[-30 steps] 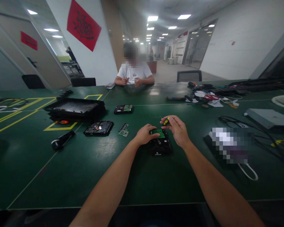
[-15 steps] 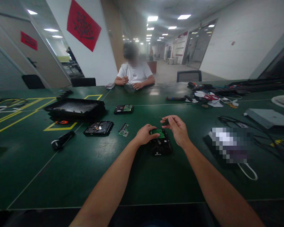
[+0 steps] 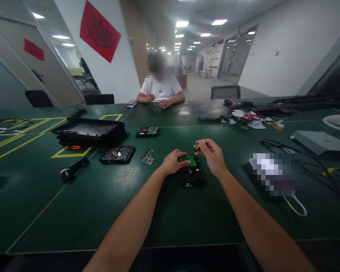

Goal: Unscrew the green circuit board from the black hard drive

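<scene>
A black hard drive [image 3: 191,176] with a green circuit board [image 3: 192,160] lies on the table in front of me. My left hand [image 3: 174,161] grips its left side, the thumb resting on the board and the fingers around the far edge. Above the drive's far right corner, my right hand [image 3: 212,155] pinches a small screwdriver [image 3: 199,145] with a yellow part showing; its tip is too small to make out. Tiny specks, perhaps screws [image 3: 191,141], lie just beyond the drive.
Left of my hands are a loose circuit board [image 3: 147,156], two more hard drives [image 3: 117,154] [image 3: 147,131], a black tray [image 3: 87,130] and a black cylindrical tool [image 3: 74,169]. To the right are cables [image 3: 308,158] and a grey box [image 3: 320,142]. A person [image 3: 161,88] sits opposite.
The yellow part of the screwdriver now shows between my right fingers, where it looked dark before. My right hand has turned slightly; my left hand keeps its place on the drive.
</scene>
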